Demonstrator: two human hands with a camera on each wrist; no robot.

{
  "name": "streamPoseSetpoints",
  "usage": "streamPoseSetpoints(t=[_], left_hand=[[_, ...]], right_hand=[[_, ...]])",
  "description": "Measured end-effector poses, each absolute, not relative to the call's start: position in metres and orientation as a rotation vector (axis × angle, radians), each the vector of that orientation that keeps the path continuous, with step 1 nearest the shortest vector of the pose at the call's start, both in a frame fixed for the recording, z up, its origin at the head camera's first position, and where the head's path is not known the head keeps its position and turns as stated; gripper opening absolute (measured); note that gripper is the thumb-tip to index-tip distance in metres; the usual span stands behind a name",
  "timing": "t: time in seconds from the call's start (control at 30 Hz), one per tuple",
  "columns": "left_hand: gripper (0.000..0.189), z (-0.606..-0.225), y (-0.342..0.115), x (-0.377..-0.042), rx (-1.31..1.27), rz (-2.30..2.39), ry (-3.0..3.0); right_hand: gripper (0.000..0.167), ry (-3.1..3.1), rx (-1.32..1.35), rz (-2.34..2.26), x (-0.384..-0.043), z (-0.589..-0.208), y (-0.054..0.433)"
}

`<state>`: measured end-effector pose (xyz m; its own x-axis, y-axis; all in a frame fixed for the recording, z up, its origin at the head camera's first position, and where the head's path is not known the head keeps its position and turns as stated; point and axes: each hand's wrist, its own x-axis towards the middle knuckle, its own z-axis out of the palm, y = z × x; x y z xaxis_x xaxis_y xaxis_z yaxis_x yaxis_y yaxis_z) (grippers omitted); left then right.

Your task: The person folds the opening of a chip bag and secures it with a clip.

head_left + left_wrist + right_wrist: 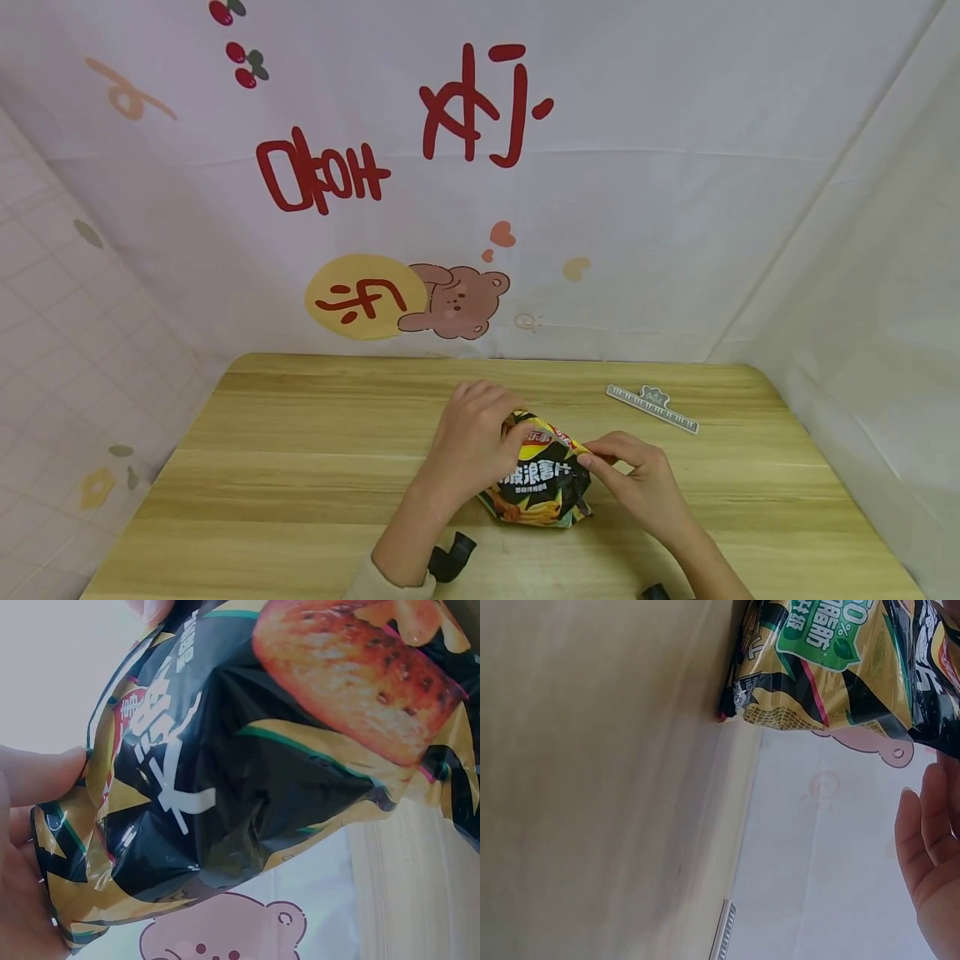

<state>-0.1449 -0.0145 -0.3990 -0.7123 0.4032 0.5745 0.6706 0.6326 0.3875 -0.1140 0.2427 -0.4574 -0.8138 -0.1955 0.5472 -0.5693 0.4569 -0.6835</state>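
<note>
A black and yellow bag of potato chips (542,492) stands propped on the table between both hands, its front printed with white lettering and a picture of roasted food (360,682). My left hand (476,429) grips the top left corner, the thumb (41,776) pressed on the front and the other fingers behind. At the opposite end of the top edge, my right hand (637,479) pinches the bag between thumb and fingers. The top edge looks folded into a narrow yellow strip. Whether the bag is torn open cannot be seen.
Behind the right hand, a long grey-white clip (652,408) with a striped bar lies on the wooden table (315,467). A black curved piece (452,558) is beside the left wrist. White printed cloth (637,250) encloses the table at the back and sides.
</note>
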Motion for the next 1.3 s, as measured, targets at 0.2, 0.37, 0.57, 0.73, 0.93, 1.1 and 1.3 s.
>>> streamPoseSetpoints(t=[0.2, 0.37, 0.57, 0.73, 0.93, 1.1, 1.3], left_hand=[[0.010, -0.3992, -0.0153, -0.1456, -0.843, -0.837, -2.421], [0.006, -0.3995, -0.0163, -0.1474, -0.864, -0.839, -2.372], [0.006, -0.4001, -0.0166, -0.1488, -0.876, -0.840, -2.358], [0.007, -0.3993, -0.0179, -0.1495, -0.888, -0.860, -2.366], [0.009, -0.3984, -0.0196, -0.1511, -0.899, -0.897, -2.370], [0.008, -0.3984, -0.0188, -0.1521, -0.915, -0.902, -2.359], [0.009, -0.3988, -0.0188, -0.1531, -0.926, -0.923, -2.352]], right_hand=[[0.028, -2.299, 0.645, 1.271, -0.1146, -0.4594, 0.2420], [0.029, -2.259, 0.676, 1.248, -0.1156, -0.4595, 0.2413], [0.035, -2.251, 0.683, 1.237, -0.1150, -0.4583, 0.2402], [0.034, -2.271, 0.681, 1.215, -0.1146, -0.4572, 0.2397], [0.034, -2.313, 0.684, 1.190, -0.1154, -0.4569, 0.2401], [0.034, -2.310, 0.677, 1.203, -0.1156, -0.4573, 0.2409], [0.032, -2.344, 0.661, 1.209, -0.1140, -0.4546, 0.2412]])
